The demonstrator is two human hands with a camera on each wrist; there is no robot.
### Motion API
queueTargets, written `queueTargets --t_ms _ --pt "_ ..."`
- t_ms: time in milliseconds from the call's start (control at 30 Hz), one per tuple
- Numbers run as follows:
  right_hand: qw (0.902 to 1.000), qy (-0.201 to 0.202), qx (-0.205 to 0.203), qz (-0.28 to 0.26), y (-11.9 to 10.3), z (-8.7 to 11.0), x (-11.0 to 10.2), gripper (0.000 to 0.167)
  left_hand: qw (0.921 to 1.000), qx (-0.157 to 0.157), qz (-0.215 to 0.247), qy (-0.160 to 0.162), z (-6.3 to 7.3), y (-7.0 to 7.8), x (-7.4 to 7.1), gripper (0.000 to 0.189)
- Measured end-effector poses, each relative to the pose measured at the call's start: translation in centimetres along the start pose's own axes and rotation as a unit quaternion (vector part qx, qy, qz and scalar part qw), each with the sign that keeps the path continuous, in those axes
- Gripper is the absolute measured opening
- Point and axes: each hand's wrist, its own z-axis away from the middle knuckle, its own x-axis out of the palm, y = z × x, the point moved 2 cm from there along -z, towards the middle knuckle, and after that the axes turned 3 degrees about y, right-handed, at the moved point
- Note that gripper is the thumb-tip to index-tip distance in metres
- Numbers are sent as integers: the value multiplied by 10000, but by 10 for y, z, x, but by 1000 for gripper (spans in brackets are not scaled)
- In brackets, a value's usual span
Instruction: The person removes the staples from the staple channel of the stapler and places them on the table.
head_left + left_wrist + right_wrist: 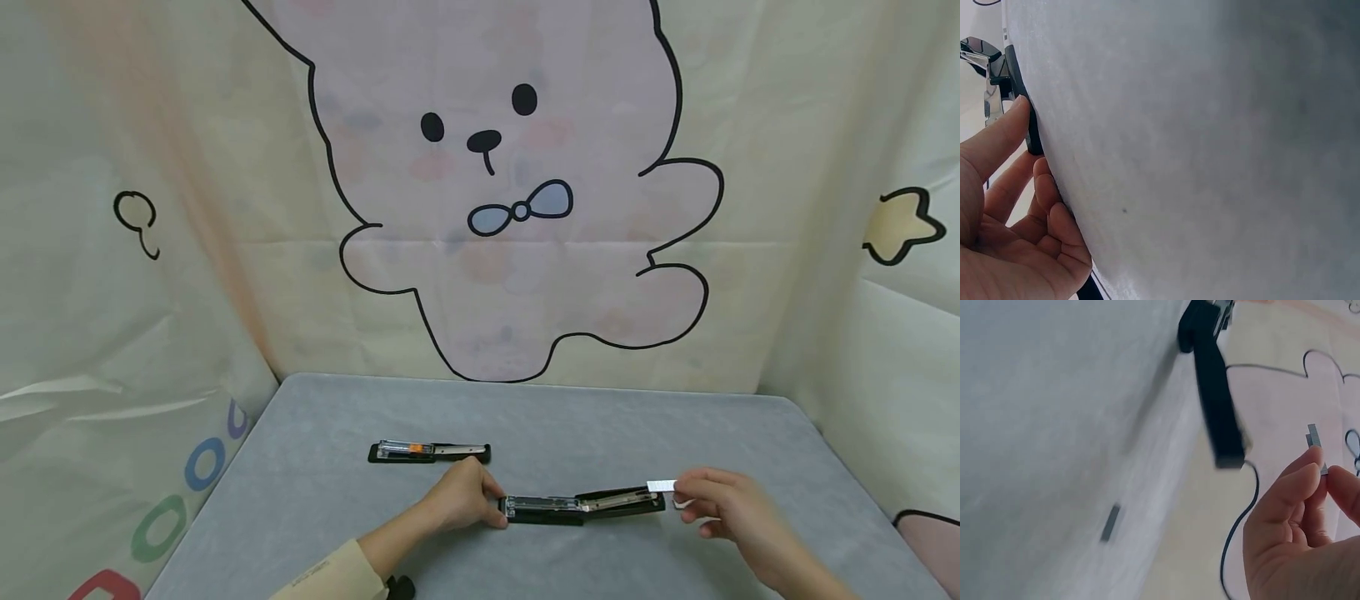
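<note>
An opened-out black stapler [547, 510] lies on the table, its two halves spread nearly in a line. My left hand [467, 493] pinches its left end between thumb and fingers; the left wrist view shows the thumb on the dark edge of the stapler [1021, 103]. Just off the stapler's right end, my right hand [723, 508] pinches a short silvery strip of staples [662, 486] between thumb and fingertips. The same strip of staples [1314, 434] sticks up from the fingers in the right wrist view. Another small strip of staples [1110, 523] lies on the table below that hand.
Behind the left hand lies a second opened black stapler [397, 452] with an orange part. The grey cloth-covered table [322, 417] ends at a backdrop curtain [585, 283] with a cartoon bear, and side curtains stand left and right.
</note>
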Motion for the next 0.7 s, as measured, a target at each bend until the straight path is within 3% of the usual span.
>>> queueTargets --t_ms 300,700 --pt "9973 478 503 227 24 1 -29 25 9999 -57 -109 12 -1 1 1 27" --pt "9873 914 1070 744 60 -15 -37 19 9999 -48 -92 1 -2 0 0 29"
